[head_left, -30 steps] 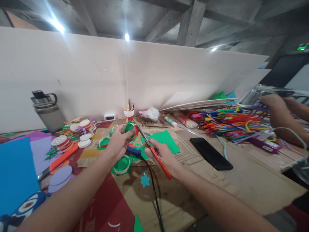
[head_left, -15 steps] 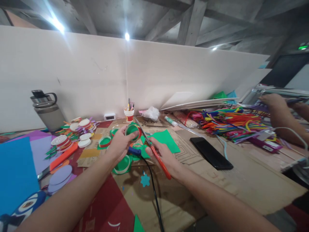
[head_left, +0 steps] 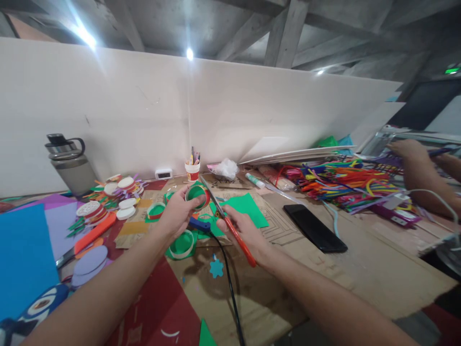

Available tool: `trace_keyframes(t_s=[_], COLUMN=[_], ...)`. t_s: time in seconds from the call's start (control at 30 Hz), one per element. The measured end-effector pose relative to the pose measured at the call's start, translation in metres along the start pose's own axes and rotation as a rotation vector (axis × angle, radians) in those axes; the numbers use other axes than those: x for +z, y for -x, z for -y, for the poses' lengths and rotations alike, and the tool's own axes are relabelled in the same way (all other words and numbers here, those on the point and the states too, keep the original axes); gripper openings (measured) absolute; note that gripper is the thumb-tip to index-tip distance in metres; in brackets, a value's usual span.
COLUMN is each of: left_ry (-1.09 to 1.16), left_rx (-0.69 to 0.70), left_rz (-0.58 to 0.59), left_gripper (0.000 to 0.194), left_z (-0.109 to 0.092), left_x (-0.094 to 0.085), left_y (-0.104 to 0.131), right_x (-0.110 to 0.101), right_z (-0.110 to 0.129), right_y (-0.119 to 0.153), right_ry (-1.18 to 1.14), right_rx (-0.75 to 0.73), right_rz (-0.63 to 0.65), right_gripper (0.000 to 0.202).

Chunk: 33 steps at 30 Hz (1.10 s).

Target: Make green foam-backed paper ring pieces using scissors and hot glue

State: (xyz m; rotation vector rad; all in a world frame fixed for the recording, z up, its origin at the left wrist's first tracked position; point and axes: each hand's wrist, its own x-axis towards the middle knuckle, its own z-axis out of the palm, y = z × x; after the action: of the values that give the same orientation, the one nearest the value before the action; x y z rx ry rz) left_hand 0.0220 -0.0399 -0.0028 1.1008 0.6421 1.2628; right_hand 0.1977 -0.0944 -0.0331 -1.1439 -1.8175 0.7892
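Note:
My left hand (head_left: 180,211) is closed on a short paper-cup ring (head_left: 208,196) with green paper across its far side, thumb inside it. In my right hand (head_left: 245,230) is a pair of red-handled scissors (head_left: 242,244), blades pointing up and away beside the ring's right edge. Whether the blades touch the ring I cannot tell. Below my hands lies a blue tool (head_left: 199,225) with a black cord. Similar rings on green paper, such as a white-rimmed ring (head_left: 190,251), sit around my left hand. A green sheet (head_left: 250,211) lies beyond my right hand.
A black phone (head_left: 315,228) lies to the right, with a pile of colourful pipe cleaners (head_left: 334,180) behind it. A grey bottle (head_left: 70,163) stands at left, near an orange cutter (head_left: 95,233) and blue paper (head_left: 27,254). Another person's arm (head_left: 419,173) reaches in at far right.
Both my hands stay nearly in place, with the ring and scissors shifted only very slightly. The other person's hands at far right have moved a little.

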Motion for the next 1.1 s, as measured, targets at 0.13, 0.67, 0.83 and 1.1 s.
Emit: trace_keyframes(t_s=[0.13, 0.67, 0.83, 1.1], left_ry=[-0.004, -0.01, -0.05, -0.07], left_rx=[0.003, -0.013, -0.003, 0.004], left_rz=[0.006, 0.026, 0.012, 0.069], left_gripper=[0.03, 0.032, 0.034, 0.031], left_z=[-0.002, 0.004, 0.0042, -0.001], left_x=[0.001, 0.0006, 0.0, -0.0021], left_y=[0.0004, 0.001, 0.0009, 0.0011], right_x=[0.0004, -0.0021, -0.0024, -0.0032], right_z=[-0.0004, 0.0025, 0.003, 0.0035], right_y=[0.0006, 0.001, 0.0016, 0.0017], right_ry=[-0.017, 0.002, 0.01, -0.005], right_rx=[-0.006, -0.021, -0.018, -0.005], right_rz=[0.002, 0.013, 0.01, 0.015], right_gripper=[0.031, 0.025, 0.026, 0.028])
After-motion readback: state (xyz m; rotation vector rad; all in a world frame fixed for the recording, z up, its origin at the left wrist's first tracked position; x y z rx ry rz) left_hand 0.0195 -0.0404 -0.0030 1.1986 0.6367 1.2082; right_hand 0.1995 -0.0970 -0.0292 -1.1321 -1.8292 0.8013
